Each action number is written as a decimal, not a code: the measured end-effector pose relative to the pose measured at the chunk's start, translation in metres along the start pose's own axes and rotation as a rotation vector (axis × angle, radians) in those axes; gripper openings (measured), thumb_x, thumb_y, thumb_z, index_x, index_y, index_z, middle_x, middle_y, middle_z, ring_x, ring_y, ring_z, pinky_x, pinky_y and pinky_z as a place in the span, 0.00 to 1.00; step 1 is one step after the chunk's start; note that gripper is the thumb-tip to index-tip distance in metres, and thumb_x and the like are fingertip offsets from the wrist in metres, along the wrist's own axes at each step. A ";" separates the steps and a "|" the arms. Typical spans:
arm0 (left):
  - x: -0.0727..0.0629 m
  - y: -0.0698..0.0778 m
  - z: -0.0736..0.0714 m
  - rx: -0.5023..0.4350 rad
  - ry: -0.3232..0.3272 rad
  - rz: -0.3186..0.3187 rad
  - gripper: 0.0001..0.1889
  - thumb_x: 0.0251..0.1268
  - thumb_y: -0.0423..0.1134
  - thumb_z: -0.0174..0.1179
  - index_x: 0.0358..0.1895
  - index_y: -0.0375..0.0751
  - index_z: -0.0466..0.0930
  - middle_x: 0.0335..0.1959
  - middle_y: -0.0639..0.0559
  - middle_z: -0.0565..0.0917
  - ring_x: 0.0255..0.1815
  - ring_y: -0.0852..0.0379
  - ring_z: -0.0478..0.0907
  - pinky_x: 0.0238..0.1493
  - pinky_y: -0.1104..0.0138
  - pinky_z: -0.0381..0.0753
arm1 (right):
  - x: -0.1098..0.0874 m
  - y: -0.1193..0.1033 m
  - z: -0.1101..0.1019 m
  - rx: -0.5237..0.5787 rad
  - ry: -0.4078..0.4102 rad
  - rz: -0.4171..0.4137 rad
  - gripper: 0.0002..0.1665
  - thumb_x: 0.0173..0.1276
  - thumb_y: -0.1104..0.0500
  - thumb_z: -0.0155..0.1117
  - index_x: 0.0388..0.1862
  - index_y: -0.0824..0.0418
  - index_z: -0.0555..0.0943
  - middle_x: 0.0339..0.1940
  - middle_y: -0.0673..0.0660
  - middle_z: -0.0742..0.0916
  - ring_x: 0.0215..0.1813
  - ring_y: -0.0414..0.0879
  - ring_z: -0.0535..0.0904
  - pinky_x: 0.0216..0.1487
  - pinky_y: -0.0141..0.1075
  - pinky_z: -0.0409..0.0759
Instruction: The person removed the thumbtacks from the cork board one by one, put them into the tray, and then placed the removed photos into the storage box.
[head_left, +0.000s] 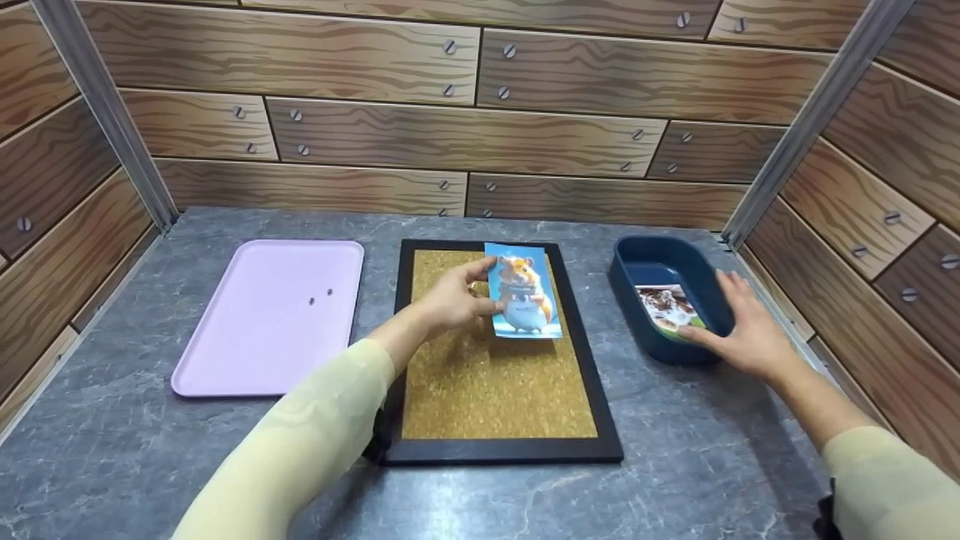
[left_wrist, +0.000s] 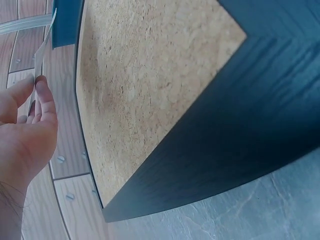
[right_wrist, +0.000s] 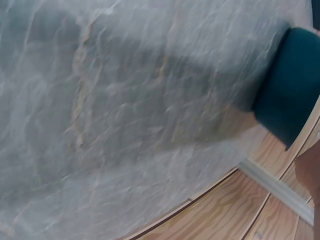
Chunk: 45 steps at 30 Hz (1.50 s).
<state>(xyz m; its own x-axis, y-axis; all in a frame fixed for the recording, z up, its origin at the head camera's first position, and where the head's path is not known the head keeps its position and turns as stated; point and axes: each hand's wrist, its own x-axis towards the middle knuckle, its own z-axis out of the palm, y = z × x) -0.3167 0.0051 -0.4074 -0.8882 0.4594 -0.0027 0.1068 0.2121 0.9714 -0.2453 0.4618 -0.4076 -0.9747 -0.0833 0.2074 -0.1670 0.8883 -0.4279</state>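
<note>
My left hand (head_left: 452,301) pinches a picture card (head_left: 527,300) of a cartoon hamster on a blue ground. The card is held over the upper part of a cork board (head_left: 495,390) with a black frame (head_left: 502,451). In the left wrist view, thumb and fingers grip the card (left_wrist: 41,57) by its edge, and it appears edge-on. On the right, my right hand (head_left: 754,334) is at a dark blue bin (head_left: 649,330), fingers spread along its right side and thumb across the near corner. Inside the bin lies another picture card (head_left: 666,306). The right wrist view shows only part of that hand.
A lilac tray (head_left: 262,337) lies left of the board with two small dark pieces (head_left: 321,297) on it. Wood-patterned panels (head_left: 375,135) close off the back and both sides of the grey marbled table (head_left: 675,465).
</note>
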 end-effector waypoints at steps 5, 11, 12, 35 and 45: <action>0.001 -0.001 -0.001 0.013 0.004 0.016 0.47 0.66 0.27 0.72 0.85 0.40 0.56 0.71 0.38 0.76 0.50 0.52 0.82 0.54 0.49 0.86 | -0.003 0.016 -0.002 -0.003 -0.051 0.029 0.69 0.66 0.40 0.77 0.86 0.73 0.46 0.82 0.83 0.48 0.81 0.82 0.45 0.74 0.77 0.50; 0.002 -0.001 -0.001 0.007 -0.002 0.027 0.47 0.66 0.26 0.72 0.85 0.38 0.56 0.71 0.36 0.76 0.52 0.49 0.84 0.55 0.56 0.86 | -0.007 0.029 -0.005 -0.023 -0.160 0.079 0.71 0.70 0.36 0.72 0.87 0.71 0.39 0.83 0.83 0.44 0.80 0.84 0.44 0.72 0.78 0.50; 0.002 0.000 -0.001 0.007 -0.003 0.028 0.47 0.66 0.26 0.72 0.85 0.38 0.56 0.71 0.36 0.76 0.53 0.49 0.84 0.55 0.56 0.86 | -0.007 0.031 -0.005 -0.023 -0.177 0.087 0.71 0.71 0.35 0.71 0.87 0.71 0.38 0.82 0.83 0.43 0.80 0.84 0.43 0.72 0.79 0.50; 0.017 0.016 0.021 -0.049 -0.030 0.021 0.46 0.67 0.27 0.72 0.85 0.41 0.57 0.73 0.40 0.75 0.61 0.48 0.81 0.57 0.60 0.85 | -0.011 0.039 0.000 0.074 -0.176 0.095 0.69 0.73 0.40 0.70 0.85 0.76 0.36 0.81 0.85 0.48 0.79 0.85 0.47 0.74 0.77 0.50; 0.037 0.035 0.058 -0.137 -0.050 0.085 0.47 0.63 0.23 0.72 0.84 0.38 0.58 0.71 0.35 0.74 0.48 0.49 0.85 0.52 0.59 0.88 | -0.012 0.039 0.002 0.073 -0.172 0.070 0.66 0.75 0.42 0.68 0.85 0.74 0.36 0.80 0.86 0.50 0.77 0.87 0.50 0.72 0.78 0.52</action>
<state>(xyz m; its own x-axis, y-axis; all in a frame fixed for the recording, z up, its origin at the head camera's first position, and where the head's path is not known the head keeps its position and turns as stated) -0.3198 0.0792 -0.3868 -0.8551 0.5134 0.0725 0.1158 0.0530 0.9919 -0.2401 0.4972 -0.4285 -0.9943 -0.1037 0.0242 -0.1019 0.8602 -0.4997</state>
